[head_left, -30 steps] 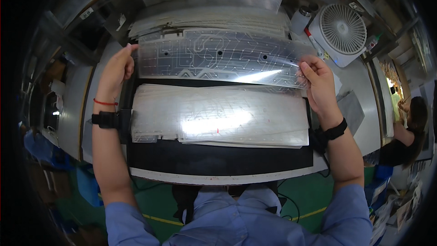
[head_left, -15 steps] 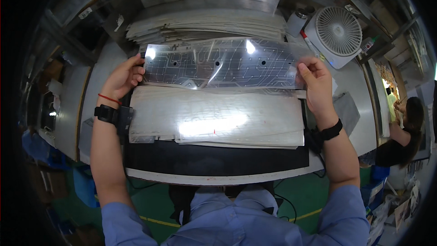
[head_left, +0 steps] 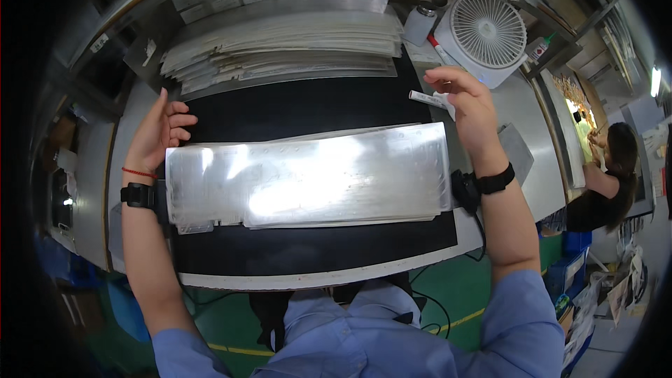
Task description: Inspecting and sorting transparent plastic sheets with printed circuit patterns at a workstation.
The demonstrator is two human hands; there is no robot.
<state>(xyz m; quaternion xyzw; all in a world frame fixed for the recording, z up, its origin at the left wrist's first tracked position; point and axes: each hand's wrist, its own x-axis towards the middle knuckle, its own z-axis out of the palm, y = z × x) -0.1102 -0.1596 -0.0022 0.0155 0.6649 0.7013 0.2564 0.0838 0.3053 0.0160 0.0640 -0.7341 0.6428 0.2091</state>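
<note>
A stack of long clear plastic sheets [head_left: 350, 168] lies in front of me, its glossy top reflecting bright light. Off its left end, my left hand [head_left: 166, 126] is open, fingers spread and nothing in them. My right hand [head_left: 470, 101] is raised beyond the far right corner of the stack, its fingers curved but apart. Close beside the right thumb is a white marker-like pen [head_left: 427, 99], partly behind the hand; it seems to lie on the table rather than in my grip.
The stack rests on a black mat [head_left: 301, 108]. Behind stands a larger pile of sheets [head_left: 280, 45]. At the back right are a white fan [head_left: 488, 31], a bottle [head_left: 420, 24] and a red-capped marker [head_left: 439, 49]. Far right, another person [head_left: 609, 175] works at a bench.
The clear sheet with printed circuit lines, held up between both hands, has come down onto the near stack. Both hands have let go and moved apart from it. The whole view has shifted.
</note>
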